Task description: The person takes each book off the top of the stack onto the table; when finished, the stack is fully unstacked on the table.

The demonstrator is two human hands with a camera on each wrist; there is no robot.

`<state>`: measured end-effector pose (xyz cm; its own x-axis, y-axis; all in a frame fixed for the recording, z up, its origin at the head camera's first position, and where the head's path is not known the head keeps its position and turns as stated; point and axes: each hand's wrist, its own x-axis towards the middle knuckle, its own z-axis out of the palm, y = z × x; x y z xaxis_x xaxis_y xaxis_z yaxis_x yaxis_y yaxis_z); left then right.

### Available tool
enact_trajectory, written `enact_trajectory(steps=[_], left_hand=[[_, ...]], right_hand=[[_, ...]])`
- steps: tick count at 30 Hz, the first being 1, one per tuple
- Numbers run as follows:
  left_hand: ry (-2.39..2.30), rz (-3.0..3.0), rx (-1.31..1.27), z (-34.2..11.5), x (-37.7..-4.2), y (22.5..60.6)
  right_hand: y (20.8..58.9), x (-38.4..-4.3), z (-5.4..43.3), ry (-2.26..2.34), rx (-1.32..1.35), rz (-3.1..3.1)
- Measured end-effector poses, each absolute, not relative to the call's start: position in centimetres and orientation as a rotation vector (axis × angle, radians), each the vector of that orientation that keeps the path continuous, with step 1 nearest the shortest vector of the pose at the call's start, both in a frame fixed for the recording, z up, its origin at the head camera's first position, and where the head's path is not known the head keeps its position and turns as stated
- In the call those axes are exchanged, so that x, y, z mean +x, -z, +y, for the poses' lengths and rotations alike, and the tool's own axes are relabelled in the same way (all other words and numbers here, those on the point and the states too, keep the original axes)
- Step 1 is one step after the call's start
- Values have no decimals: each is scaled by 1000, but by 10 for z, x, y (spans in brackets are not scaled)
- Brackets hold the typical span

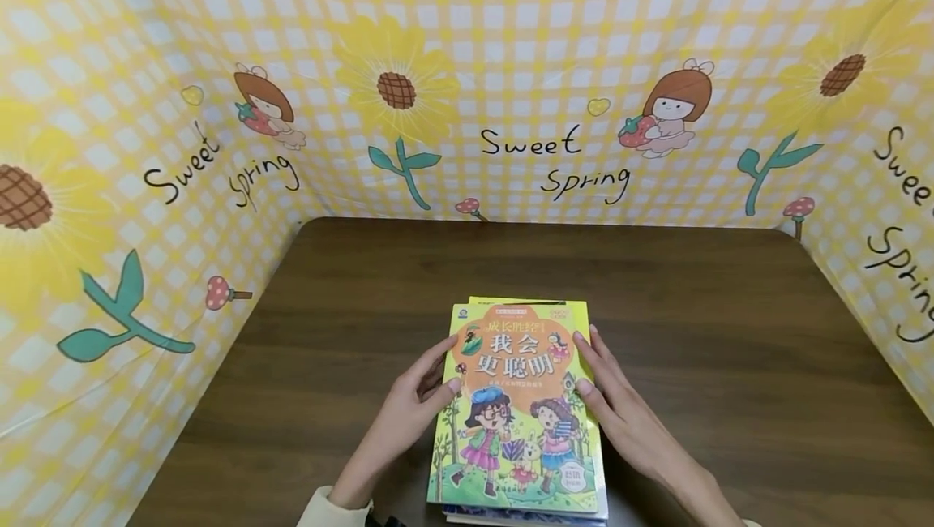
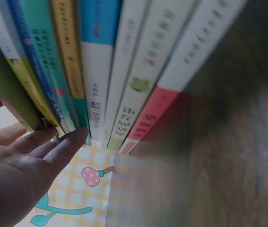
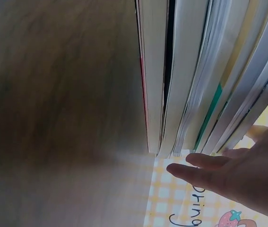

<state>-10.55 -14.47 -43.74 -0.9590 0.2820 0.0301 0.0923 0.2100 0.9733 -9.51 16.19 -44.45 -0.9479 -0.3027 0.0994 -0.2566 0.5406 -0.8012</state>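
A stack of several books stands on the table near its front, topped by a yellow-green picture book [image 1: 521, 446] with cartoon children and Chinese characters on its cover. My left hand [image 1: 416, 409] lies along the stack's left side, fingertips and thumb at the top book's edge. In the left wrist view its fingers reach along the coloured spines [image 2: 100, 85]. On the opposite side, my right hand [image 1: 627, 413] has its thumb and fingertips by the right edge. The right wrist view shows its fairly straight fingers beside the page edges [image 3: 190, 80].
The dark wooden table [image 1: 379, 284] extends behind and to both sides of the stack. A yellow checked cloth [image 1: 467, 8] with sunflowers and "Sweet Spring" lettering walls the table at the back, left and right.
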Motion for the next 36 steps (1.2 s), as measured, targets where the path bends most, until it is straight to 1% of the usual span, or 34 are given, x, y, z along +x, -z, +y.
enact_trajectory(steps=[8, 19, 26, 32, 36], left_hand=[[-1914, 2266, 364, -148, -108, 435], [-1981, 2209, 339, -153, -111, 432], [-2108, 2044, 336, -160, -110, 418], [-2106, 1807, 438, -162, -103, 413], [-2130, 1776, 465, -163, -107, 413]], right_hand=[[443, -92, 164, 1389, -451, 2670], [441, -93, 177, 1464, -349, 2339], [443, -97, 173, 1504, -415, 2355], [446, -95, 172, 1495, -420, 2356], [447, -92, 174, 1494, -403, 2368]])
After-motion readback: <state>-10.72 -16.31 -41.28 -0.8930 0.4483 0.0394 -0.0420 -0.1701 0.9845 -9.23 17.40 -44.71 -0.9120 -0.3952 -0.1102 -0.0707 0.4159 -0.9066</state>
